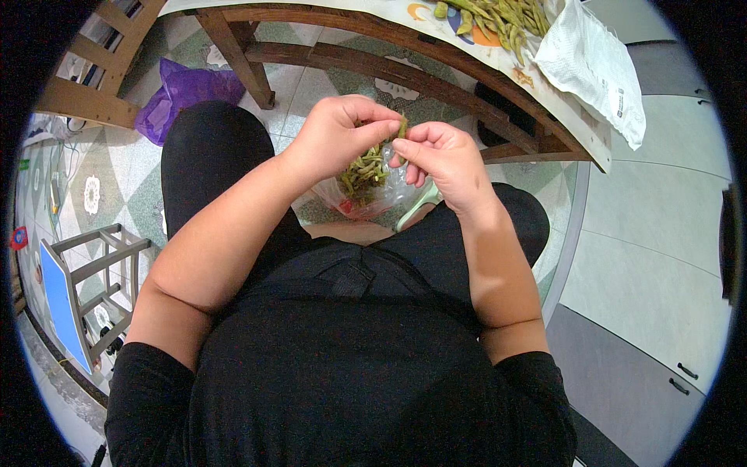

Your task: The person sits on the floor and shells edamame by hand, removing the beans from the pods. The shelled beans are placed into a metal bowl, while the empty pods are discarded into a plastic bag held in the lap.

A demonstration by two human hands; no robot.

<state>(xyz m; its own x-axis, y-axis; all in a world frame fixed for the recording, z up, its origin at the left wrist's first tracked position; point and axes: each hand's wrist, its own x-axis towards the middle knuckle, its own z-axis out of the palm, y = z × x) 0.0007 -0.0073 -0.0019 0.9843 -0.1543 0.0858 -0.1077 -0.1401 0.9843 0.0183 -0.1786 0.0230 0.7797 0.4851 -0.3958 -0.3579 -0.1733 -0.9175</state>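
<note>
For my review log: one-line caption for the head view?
Seated person's left hand and right hand pinch a green pod above a clear bag of pods between the knees.

Pods bag (366, 183) below both hands, between the knees; table (467, 58) ahead — pod heap (502, 19) on it; stool (93, 280) left.

Two hands are in view, the left hand (336, 138) and the right hand (443, 159), and their fingers (380, 124) pinch one green pod (402, 128) between them. Just below the fingers sits one clear plastic bag (373, 194) holding a heap of pods (364, 171), too many and too tangled to count. Up and to the right of the fingers, one bench (545, 117) carries a second pile of pods (498, 17), also beyond counting, and one white plastic bag (593, 66). Left of the fingers lie one purple bag (183, 93) on the floor and, farther down, one small stool (89, 292).
</note>
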